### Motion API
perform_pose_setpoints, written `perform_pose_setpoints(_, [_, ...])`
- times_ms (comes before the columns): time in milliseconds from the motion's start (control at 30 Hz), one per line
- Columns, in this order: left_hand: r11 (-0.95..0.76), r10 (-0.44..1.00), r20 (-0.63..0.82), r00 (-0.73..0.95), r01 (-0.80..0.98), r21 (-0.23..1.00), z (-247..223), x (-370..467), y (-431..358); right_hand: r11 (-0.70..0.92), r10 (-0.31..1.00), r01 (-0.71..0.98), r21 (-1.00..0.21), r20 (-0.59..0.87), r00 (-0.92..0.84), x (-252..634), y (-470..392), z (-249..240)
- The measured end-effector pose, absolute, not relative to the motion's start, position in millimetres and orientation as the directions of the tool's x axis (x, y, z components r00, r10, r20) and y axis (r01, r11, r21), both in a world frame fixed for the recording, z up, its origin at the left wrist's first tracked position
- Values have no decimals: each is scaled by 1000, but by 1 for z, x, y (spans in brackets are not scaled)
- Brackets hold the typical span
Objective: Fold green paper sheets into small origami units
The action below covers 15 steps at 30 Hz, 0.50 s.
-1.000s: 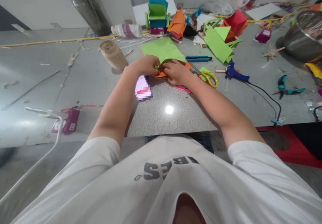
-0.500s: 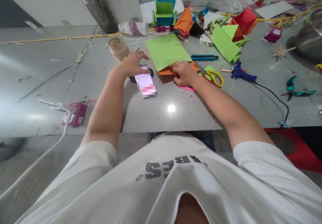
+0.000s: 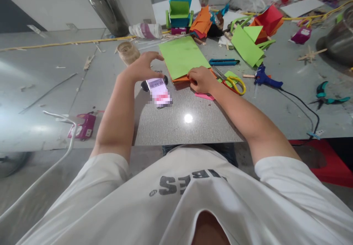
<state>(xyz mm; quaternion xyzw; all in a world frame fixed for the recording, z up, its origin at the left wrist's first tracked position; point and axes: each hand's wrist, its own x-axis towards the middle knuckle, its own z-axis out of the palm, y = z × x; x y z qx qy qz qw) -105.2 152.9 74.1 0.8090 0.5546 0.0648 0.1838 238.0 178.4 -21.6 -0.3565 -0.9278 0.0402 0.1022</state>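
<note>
A stack of coloured paper (image 3: 184, 56) lies on the table, a green sheet on top and orange edges showing below. At its near right corner, my right hand (image 3: 202, 79) is closed, with curled fingers on the sheets' edge; the fingertips are partly hidden. My left hand (image 3: 143, 68) is open, thumb and fingers apart, hovering over the top of a phone (image 3: 159, 90) that shows a timer. Behind the left hand stands a tan jar (image 3: 128, 53). Yellow-handled scissors (image 3: 234, 84) and a pink item (image 3: 204, 96) lie by the right hand.
A blue utility knife (image 3: 224, 62) lies right of the paper. Farther right are a blue glue gun (image 3: 266, 78) with a cord and teal pliers (image 3: 327, 97). Folded paper pieces (image 3: 246, 46), a small paper chair (image 3: 179, 13) and bottles (image 3: 109, 10) line the back.
The green top sheet, raised near the right hand before, now lies flatter on the orange. My left hand has shifted slightly; the right stays at the paper's corner.
</note>
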Motion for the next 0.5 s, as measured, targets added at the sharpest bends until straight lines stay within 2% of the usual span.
perform_pose_setpoints(267, [-301,923,-124,364,885,355,74,-101,151,734,679,669,-117,156,-717,237,180,-23])
perform_pose_setpoints(500, [-269,937,-114,331,889,370,65,-100,155,772,635,615,-158,221,-740,242,187,-33])
